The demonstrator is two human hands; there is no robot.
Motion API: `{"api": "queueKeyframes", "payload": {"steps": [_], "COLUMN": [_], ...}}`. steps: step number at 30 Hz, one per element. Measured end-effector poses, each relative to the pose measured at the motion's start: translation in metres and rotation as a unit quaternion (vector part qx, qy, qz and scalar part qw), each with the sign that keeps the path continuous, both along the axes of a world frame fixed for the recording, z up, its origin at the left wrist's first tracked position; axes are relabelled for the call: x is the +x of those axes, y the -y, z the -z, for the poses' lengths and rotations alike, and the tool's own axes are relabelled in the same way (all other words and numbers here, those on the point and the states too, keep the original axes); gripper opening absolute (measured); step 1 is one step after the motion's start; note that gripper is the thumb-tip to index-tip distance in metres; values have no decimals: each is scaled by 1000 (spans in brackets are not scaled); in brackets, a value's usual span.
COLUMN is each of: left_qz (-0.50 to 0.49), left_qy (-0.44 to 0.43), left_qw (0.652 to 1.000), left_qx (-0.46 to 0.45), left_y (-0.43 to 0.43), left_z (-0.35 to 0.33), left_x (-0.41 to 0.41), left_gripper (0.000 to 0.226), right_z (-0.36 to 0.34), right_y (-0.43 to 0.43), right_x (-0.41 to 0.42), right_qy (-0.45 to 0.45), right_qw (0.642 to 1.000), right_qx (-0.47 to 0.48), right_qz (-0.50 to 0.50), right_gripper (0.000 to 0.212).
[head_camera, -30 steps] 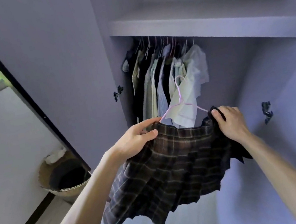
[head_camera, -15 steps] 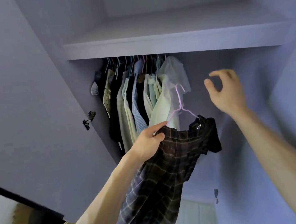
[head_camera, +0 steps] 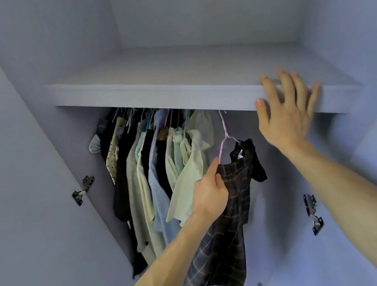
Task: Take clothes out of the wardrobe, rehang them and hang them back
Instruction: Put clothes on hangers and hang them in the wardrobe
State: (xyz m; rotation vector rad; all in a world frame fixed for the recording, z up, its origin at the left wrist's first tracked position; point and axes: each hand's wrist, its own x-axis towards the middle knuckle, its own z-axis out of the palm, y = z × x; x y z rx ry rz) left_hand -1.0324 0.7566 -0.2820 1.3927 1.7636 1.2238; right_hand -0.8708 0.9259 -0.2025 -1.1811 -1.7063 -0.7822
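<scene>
**A:** What has moved?

**B:** The plaid skirt [head_camera: 234, 208] on its pink hanger [head_camera: 224, 138] has gone up and into the wardrobe. The hook now reaches under the shelf [head_camera: 152, 92].

**A:** Is it on the rail?

**B:** I cannot tell, because the shelf's front edge hides the hook's top.

**A:** And the hands?

**B:** The left hand [head_camera: 210, 195] grips the skirt's waistband at the hanger's left shoulder, with the forefinger pointing up along the wire. The right hand [head_camera: 287, 115] has risen and now lies released, fingers spread over the shelf edge, grasping nothing.

**A:** What is around it?

**B:** The hung clothes [head_camera: 162, 170] crowd just left of the skirt. There is a left hinge [head_camera: 83, 189] and a right hinge [head_camera: 313, 212] on the wardrobe's sides.
</scene>
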Motion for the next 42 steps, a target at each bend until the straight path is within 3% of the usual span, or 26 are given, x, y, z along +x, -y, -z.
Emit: {"api": "queueKeyframes", "payload": {"steps": [11, 27, 31, 36, 42], "left_qz": [-36, -70, -135, -190, -277], "left_qy": [-83, -109, -87, -55, 75], "left_qw": [994, 991, 987, 980, 954], "left_qx": [56, 33, 0, -25, -91], "left_y": [-88, -169, -158, -162, -165], "left_z": [-16, -3, 15, 23, 20], "left_x": [12, 21, 18, 9, -1], "left_gripper": [68, 59, 40, 40, 39], "right_z": [-3, -8, -6, -8, -6], "right_y": [-20, -30, -25, -26, -23], "right_x": [-13, -12, -11, -14, -12], "right_qy": [-10, -6, -8, -2, 2], "right_qw": [994, 992, 994, 994, 995], "right_qx": [112, 125, 112, 109, 92], "right_qz": [8, 17, 18, 21, 23], "right_gripper": [43, 44, 43, 43, 43]}}
